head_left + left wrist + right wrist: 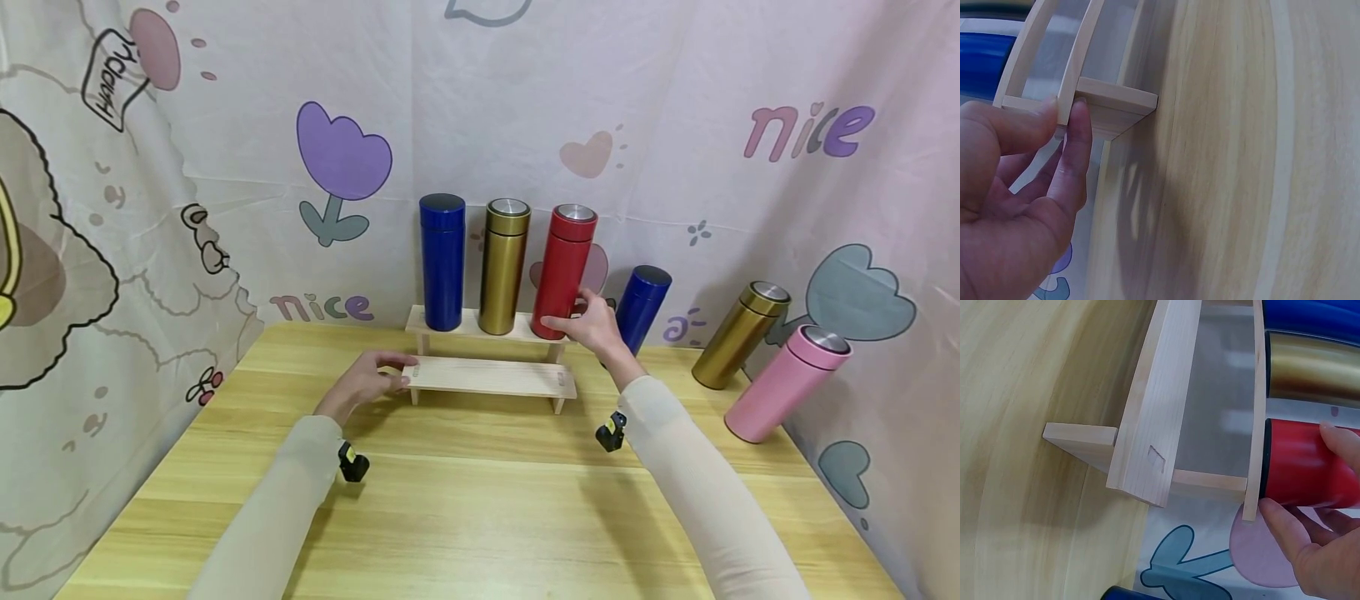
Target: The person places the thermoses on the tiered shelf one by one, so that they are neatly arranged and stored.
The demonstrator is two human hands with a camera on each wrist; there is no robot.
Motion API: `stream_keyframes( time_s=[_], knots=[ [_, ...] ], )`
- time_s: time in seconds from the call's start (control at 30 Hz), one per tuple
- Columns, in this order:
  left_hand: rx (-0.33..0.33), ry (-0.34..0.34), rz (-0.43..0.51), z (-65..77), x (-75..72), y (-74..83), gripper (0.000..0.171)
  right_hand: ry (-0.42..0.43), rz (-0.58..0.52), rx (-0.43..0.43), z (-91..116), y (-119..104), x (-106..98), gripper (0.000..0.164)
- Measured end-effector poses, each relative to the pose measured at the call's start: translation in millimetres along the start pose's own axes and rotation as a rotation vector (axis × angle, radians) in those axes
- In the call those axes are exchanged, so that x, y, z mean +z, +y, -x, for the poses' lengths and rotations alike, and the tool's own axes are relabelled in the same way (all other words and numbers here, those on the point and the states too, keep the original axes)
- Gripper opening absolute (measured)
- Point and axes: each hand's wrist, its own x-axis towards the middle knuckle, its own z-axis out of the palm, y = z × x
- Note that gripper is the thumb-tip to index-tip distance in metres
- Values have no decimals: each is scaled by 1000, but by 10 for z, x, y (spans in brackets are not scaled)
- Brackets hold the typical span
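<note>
- One red bottle (565,271) stands on the upper shelf (471,321), mid-frame.
- Right hand (596,325) grasps it low.
- Left hand (363,383) pinches the lower shelf (487,377), left of centre.
- Bracing there while letting go evenly should prevent tipping.

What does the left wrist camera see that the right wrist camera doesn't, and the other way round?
Only the left wrist view shows the left hand, pinching an end of the wooden stand's lower shelf.

Only the right wrist view shows the right hand gripping the red bottle near its base, plus a bit of another blue bottle at the bottom edge.

Both show the stand, the table and part of the stand's blue bottle.
</note>
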Motion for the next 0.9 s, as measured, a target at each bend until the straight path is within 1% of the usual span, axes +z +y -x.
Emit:
stream_keyframes(
  time_s=[0.2, 0.43, 0.53, 0.7, 0.9],
  knots=[
    [0, -4, 4, -3, 0, 0, 44, 2, 13, -2, -5, 7, -4, 86],
    [12, -10, 17, -4, 5, -6, 45, -4, 9, 21, 5, 2, 7, 89],
    [9, -3, 11, -6, 8, -8, 44, -11, 14, 19, 15, 12, -2, 87],
    [4, -7, 15, -14, 8, 1, 44, -16, 24, 28, 46, 25, -62, 79],
    [0, -4, 5, -8, -5, 7, 45, -34, 61, 59, 77, 60, -173, 80]
  ],
)
